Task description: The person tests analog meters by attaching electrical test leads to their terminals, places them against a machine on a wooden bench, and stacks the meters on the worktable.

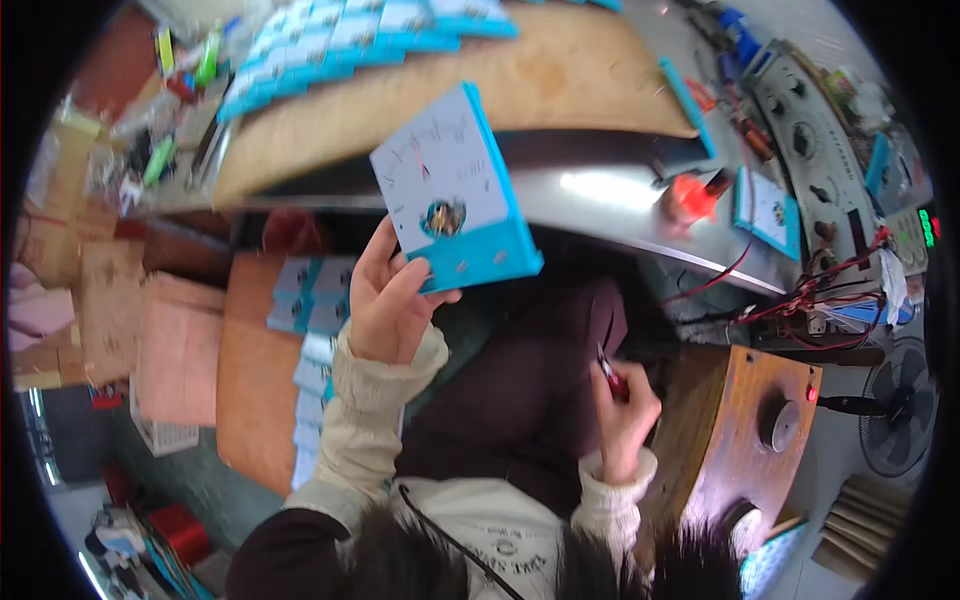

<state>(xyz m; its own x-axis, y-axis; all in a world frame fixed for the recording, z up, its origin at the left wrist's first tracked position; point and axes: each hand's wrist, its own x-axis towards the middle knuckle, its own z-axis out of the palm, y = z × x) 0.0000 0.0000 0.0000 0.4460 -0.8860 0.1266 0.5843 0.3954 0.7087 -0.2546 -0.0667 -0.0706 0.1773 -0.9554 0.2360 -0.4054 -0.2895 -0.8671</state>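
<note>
My left hand (392, 295) grips a panel meter (450, 165) by its lower left corner, holding it up tilted over my lap. The meter has a white dial face with a red pointer, a light-blue frame and a round opening showing metal parts. Lower on the right, above my thigh, my right hand (625, 410) is closed around a small red-handled tool (616, 383) with a thin metal tip. Its exact kind is hard to make out. The tool and the meter are well apart.
Rows of similar blue-and-white meters (380, 35) cover the back of the brown bench board (560, 70). An orange-red bottle (692, 198) and another meter (766, 213) stand at right, near a dial-covered instrument (815, 140) and red wires. A wooden box with knobs (745, 430) is beside my right arm.
</note>
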